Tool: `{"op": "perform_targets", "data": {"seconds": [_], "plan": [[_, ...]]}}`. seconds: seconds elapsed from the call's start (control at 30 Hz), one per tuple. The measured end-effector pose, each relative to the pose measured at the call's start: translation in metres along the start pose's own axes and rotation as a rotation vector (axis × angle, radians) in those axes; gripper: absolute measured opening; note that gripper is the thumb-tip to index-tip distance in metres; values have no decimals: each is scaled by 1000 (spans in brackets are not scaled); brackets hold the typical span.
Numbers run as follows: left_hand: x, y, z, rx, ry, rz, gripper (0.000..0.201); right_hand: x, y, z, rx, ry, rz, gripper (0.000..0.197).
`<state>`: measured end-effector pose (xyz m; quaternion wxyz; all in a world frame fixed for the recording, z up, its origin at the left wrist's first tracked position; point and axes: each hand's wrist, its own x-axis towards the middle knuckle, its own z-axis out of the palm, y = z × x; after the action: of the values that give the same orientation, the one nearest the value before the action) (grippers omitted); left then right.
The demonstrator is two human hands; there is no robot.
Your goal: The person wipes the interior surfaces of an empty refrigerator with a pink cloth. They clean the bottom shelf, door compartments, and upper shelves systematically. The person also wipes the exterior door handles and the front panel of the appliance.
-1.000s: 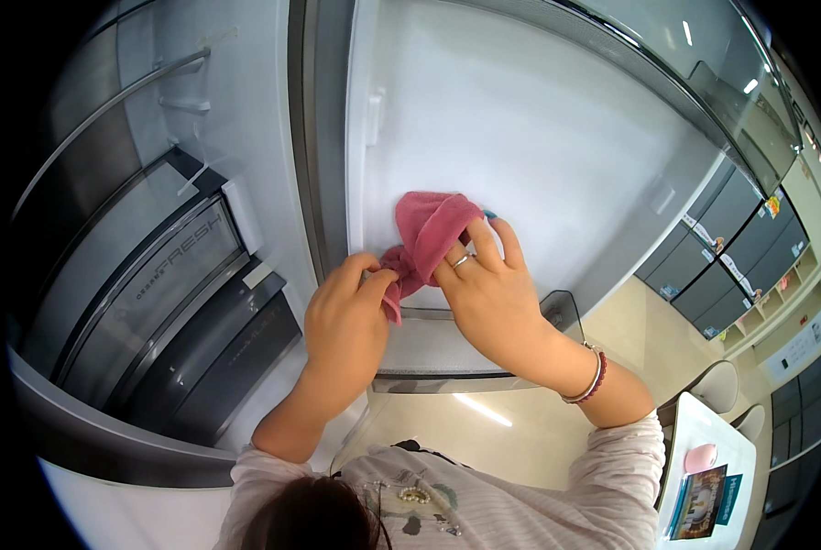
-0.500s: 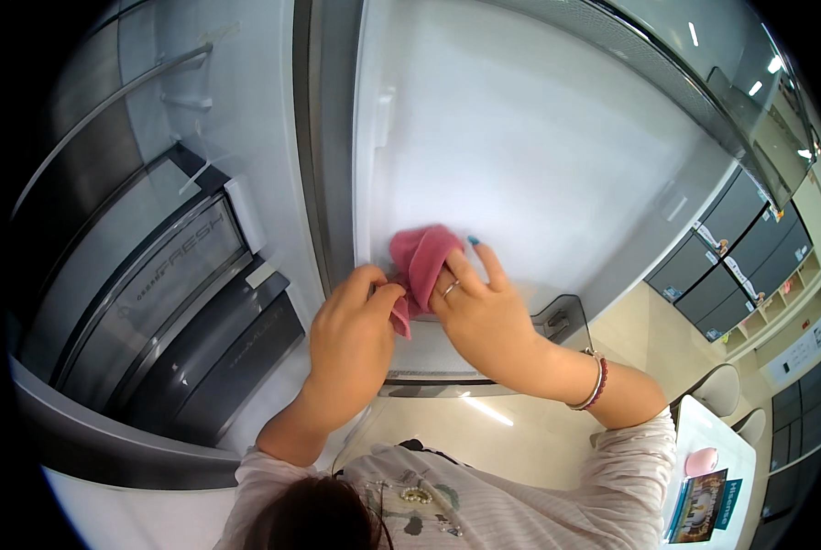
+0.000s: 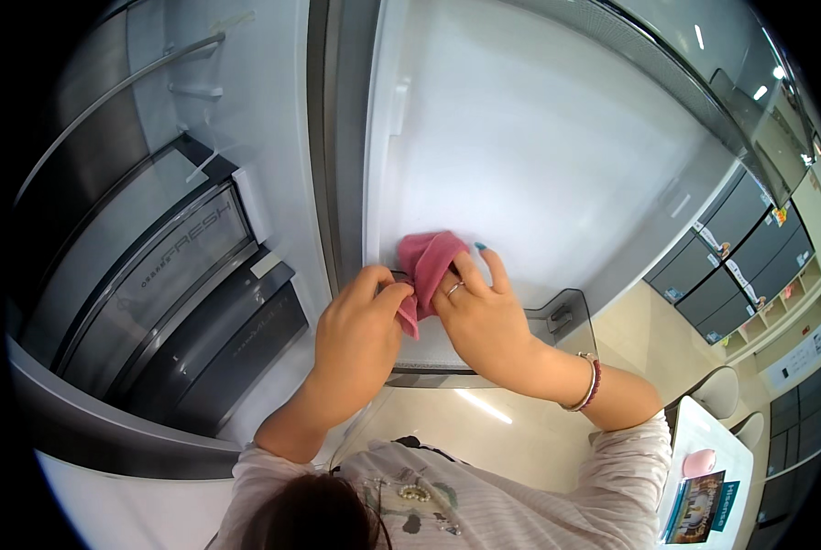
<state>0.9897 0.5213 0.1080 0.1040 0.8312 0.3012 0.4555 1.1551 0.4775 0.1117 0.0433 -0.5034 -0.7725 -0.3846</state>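
A bunched pink cloth (image 3: 426, 259) is between my two hands, close to the white inner panel (image 3: 520, 137) of an open fridge door. My left hand (image 3: 360, 321) pinches the cloth's near-left edge between thumb and fingers. From the other side, my right hand (image 3: 484, 316) grips the cloth's folds, with its outer fingers lifted away from it. Its fingertips are partly hidden in the fabric. Beyond the right hand, a clear door bin (image 3: 566, 316) shows at the panel's lower edge.
On the left, the fridge interior holds dark, clear-fronted drawers (image 3: 200, 238) and a shelf with a metal rim (image 3: 122, 101). Another clear bin (image 3: 749, 119) juts out at the upper right. A white table (image 3: 736, 431) with a pink object and chairs stands at lower right.
The view has shifted slightly, so the fridge appears a little further right. Both hands keep hold of the cloth, whose folds have changed slightly.
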Motion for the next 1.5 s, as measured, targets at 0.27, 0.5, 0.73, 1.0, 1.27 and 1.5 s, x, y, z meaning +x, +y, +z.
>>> {"op": "perform_targets", "data": {"seconds": [0.27,0.5,0.73,1.0,1.27,1.5], "plan": [[4,3,1,-9,45,-28,20,8,7,-6,-7,43,17,26],[1,1,-6,-73,-97,-48,25,21,18,-21,43,111,99,26],[8,-5,-3,-89,-31,32,26,7,13,-6,79,31,-10,30],[15,-20,4,201,-175,326,36,13,44,-16,-5,209,131,39],[6,-5,6,335,-178,231,40,7,51,-14,32,291,185,37],[15,-24,-3,248,63,553,30,2,67,-15,99,337,126,28]]}}
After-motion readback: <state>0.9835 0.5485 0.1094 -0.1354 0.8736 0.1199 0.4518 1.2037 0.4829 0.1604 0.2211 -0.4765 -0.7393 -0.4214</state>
